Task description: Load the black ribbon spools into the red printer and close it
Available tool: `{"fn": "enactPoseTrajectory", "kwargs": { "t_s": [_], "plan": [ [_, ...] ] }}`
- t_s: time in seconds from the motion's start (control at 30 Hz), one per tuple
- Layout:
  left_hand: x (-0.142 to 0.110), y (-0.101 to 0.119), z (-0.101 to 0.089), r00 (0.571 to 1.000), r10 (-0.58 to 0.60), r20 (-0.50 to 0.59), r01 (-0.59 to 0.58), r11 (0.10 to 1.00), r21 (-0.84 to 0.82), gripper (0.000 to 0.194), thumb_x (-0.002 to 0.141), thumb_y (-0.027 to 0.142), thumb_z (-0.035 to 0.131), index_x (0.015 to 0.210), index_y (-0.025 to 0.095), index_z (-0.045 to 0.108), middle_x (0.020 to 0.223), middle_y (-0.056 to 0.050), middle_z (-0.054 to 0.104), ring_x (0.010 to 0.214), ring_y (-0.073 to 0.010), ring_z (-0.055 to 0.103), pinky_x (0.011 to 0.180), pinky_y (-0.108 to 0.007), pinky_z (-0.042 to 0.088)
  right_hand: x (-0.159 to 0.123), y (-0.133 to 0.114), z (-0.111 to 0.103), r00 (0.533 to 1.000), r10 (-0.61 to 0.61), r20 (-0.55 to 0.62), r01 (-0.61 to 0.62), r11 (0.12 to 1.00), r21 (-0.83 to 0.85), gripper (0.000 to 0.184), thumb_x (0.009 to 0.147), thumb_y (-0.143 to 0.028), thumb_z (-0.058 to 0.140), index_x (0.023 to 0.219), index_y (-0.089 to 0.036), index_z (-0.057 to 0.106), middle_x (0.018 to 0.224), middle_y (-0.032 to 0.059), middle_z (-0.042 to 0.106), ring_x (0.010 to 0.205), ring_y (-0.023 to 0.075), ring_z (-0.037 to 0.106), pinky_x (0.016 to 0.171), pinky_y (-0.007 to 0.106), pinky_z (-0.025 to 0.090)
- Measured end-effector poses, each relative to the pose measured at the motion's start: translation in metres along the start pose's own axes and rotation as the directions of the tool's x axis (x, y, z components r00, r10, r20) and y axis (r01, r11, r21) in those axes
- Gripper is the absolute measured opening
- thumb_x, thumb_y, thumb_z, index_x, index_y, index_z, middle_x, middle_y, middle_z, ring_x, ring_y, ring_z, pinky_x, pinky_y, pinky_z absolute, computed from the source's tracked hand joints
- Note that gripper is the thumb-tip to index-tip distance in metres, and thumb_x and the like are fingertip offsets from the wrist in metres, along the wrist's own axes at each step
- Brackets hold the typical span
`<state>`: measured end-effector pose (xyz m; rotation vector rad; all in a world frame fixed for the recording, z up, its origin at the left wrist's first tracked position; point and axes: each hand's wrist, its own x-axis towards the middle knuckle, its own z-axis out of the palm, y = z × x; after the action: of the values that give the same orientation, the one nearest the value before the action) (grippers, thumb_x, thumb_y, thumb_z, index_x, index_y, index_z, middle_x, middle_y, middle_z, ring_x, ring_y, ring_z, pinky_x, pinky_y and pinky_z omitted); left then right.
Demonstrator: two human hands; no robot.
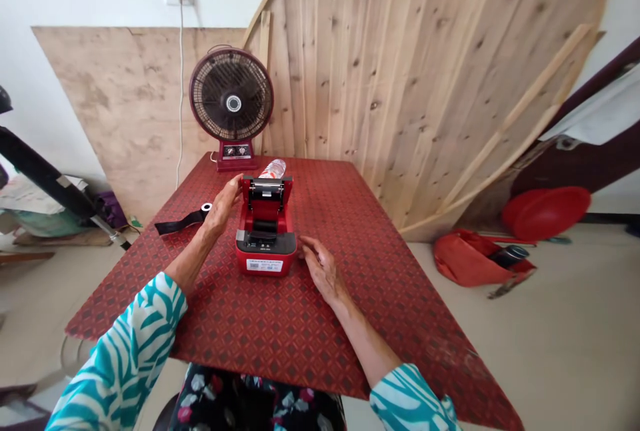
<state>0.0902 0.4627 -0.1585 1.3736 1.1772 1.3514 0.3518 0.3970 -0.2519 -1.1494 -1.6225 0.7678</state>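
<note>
A red and black label printer (267,265) stands on the table with its lid (267,189) raised. Inside the printer a black roller and dark strip show. My left hand (223,207) lies along the left side of the lid, fingers stretched out, fingertips at its upper left edge. Close to the printer's right front corner is my right hand (321,268), fingers apart and slightly bent, holding nothing. Whether its fingertips touch the casing I cannot tell. Left of my left hand, a black ribbon (181,223) trails from a small roll with a white core (206,207).
A clear plastic bottle (274,169) lies behind the printer. A dark red fan (233,101) stands at the far left of the patterned red table (350,324). Wooden boards (380,84) lean against the wall. A red bag (463,261) sits on the floor at right.
</note>
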Motion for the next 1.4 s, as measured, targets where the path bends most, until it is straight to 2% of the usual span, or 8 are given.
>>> {"fn": "enactPoseTrajectory", "kwargs": {
  "t_s": [0.13, 0.27, 0.43, 0.5, 0.6, 0.73, 1.0, 1.4],
  "plan": [
    [0.001, -0.001, -0.004, 0.999, 0.01, 0.039, -0.01, 1.0, -0.005, 0.081, 0.089, 0.074, 0.038, 0.15, 0.02, 0.041, 0.155, -0.012, 0.041, 0.143, -0.0276, 0.04, 0.117, -0.045, 0.035, 0.009, -0.002, -0.006, 0.997, 0.049, -0.052, -0.043, 0.993, 0.113, 0.043, 0.093, -0.051, 0.049, 0.122, -0.023, 0.062, 0.111, 0.0094, 0.07, 0.098, 0.0202, 0.068, 0.09, 0.038, 0.057],
    [-0.001, 0.003, -0.003, 0.999, 0.018, 0.044, -0.017, 1.0, -0.003, 0.08, 0.089, 0.073, 0.039, 0.15, 0.019, 0.041, 0.155, -0.013, 0.041, 0.143, -0.0284, 0.041, 0.115, -0.045, 0.037, 0.059, -0.019, -0.004, 0.996, 0.02, -0.088, -0.002, 0.98, 0.2, 0.055, 0.091, -0.058, 0.051, 0.133, -0.024, 0.055, 0.133, 0.0126, 0.061, 0.121, 0.0234, 0.059, 0.105, 0.044, 0.048],
    [-0.041, 0.025, -0.006, 0.981, 0.185, -0.057, -0.177, 0.976, 0.124, 0.063, 0.092, 0.06, 0.049, 0.139, 0.018, 0.052, 0.149, -0.012, 0.049, 0.141, -0.0257, 0.044, 0.118, -0.043, 0.034, 0.104, -0.063, 0.006, 0.992, -0.043, -0.119, 0.064, 0.981, 0.181, 0.063, 0.091, -0.064, 0.044, 0.136, -0.021, 0.05, 0.144, 0.0137, 0.051, 0.132, 0.024, 0.05, 0.11, 0.044, 0.043],
    [-0.063, 0.03, -0.011, 0.967, 0.237, -0.09, -0.217, 0.957, 0.19, 0.056, 0.094, 0.057, 0.047, 0.134, 0.019, 0.057, 0.146, -0.011, 0.053, 0.139, -0.0247, 0.045, 0.119, -0.042, 0.032, 0.092, -0.081, 0.002, 0.971, -0.199, -0.131, 0.21, 0.975, 0.076, 0.054, 0.095, -0.059, 0.041, 0.132, -0.022, 0.054, 0.14, 0.0116, 0.054, 0.13, 0.0222, 0.05, 0.11, 0.042, 0.041],
    [-0.077, 0.027, -0.015, 0.968, 0.211, -0.134, -0.176, 0.956, 0.234, 0.057, 0.094, 0.059, 0.046, 0.131, 0.018, 0.059, 0.142, -0.012, 0.056, 0.137, -0.0253, 0.047, 0.118, -0.042, 0.034, 0.061, -0.099, -0.007, 0.89, -0.446, 0.098, 0.456, 0.878, -0.145, 0.039, 0.094, -0.049, 0.052, 0.122, -0.024, 0.061, 0.128, 0.0076, 0.061, 0.125, 0.0233, 0.051, 0.11, 0.043, 0.036],
    [-0.056, 0.009, -0.007, 0.981, 0.151, -0.125, -0.126, 0.975, 0.182, 0.066, 0.094, 0.064, 0.04, 0.143, 0.021, 0.049, 0.153, -0.011, 0.044, 0.143, -0.0259, 0.041, 0.117, -0.042, 0.035, 0.041, -0.1, -0.007, 0.838, -0.473, 0.272, 0.541, 0.783, -0.306, 0.024, 0.092, -0.035, 0.06, 0.113, -0.024, 0.065, 0.116, 0.0068, 0.066, 0.113, 0.0236, 0.056, 0.099, 0.042, 0.037],
    [-0.019, 0.002, 0.007, 0.998, 0.06, -0.018, -0.061, 0.997, -0.045, 0.073, 0.095, 0.067, 0.036, 0.15, 0.019, 0.04, 0.155, -0.013, 0.042, 0.144, -0.0291, 0.039, 0.12, -0.05, 0.029, 0.037, -0.09, 0.009, 0.797, -0.583, 0.157, 0.596, 0.719, -0.357, 0.014, 0.096, -0.025, 0.057, 0.086, -0.022, 0.065, 0.091, 0.0009, 0.068, 0.09, 0.0162, 0.06, 0.091, 0.037, 0.035],
    [-0.019, 0.01, -0.004, 0.994, 0.103, 0.021, -0.105, 0.983, 0.149, 0.07, 0.095, 0.069, 0.034, 0.147, 0.023, 0.047, 0.146, -0.011, 0.052, 0.138, -0.0277, 0.046, 0.118, -0.048, 0.033, 0.008, -0.1, 0.006, 0.743, -0.65, 0.158, 0.638, 0.619, -0.458, 0.009, 0.095, -0.021, 0.057, 0.09, -0.021, 0.064, 0.092, 0.0028, 0.068, 0.095, 0.0175, 0.059, 0.094, 0.039, 0.036]
  ]
}}
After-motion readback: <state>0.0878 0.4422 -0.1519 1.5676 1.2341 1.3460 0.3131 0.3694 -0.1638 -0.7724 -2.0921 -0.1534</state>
